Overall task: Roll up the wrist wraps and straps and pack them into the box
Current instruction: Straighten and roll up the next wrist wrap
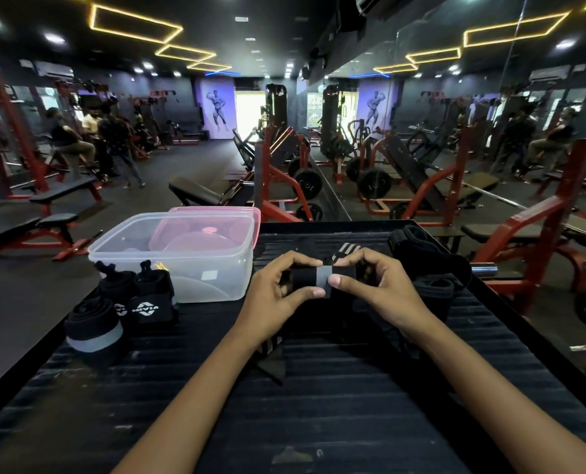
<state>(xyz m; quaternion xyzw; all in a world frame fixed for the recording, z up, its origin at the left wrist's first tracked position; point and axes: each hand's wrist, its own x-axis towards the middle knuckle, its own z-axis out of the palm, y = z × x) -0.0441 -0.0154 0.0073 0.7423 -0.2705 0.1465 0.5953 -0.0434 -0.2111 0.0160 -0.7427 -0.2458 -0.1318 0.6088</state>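
A: Wrist wrap, black with a grey band, is held just above the ribbed black table, near the middle. Both hands on it.

B: Grip?

A: Left hand curls round the left end, thumb tip along the lower edge. Right hand curls round the right end, thumb pressed on the grey band. Wrap looks rolled into a short cylinder between them. A striped black tail shows behind the right fingers.

B: Box?

A: Clear plastic box sits on the table's far-left corner, just left of the left hand, apart from it. Open top. Pink lid lies tilted, partly inside and against the far rim. Can't tell what else is inside through the wall.

B: Other gear?

A: Left of the box front: two upright black rolls with white "NIVIA" print, side by side, touching. In front of them a bigger black roll with a grey stripe, near the table's left edge. Right side: a heap of black straps at the far-right corner, a dark roll just beside the right hand. A loose strap end lies under the left wrist.

B: Background?

A: Gym floor, red machines, mirror wall on the right.
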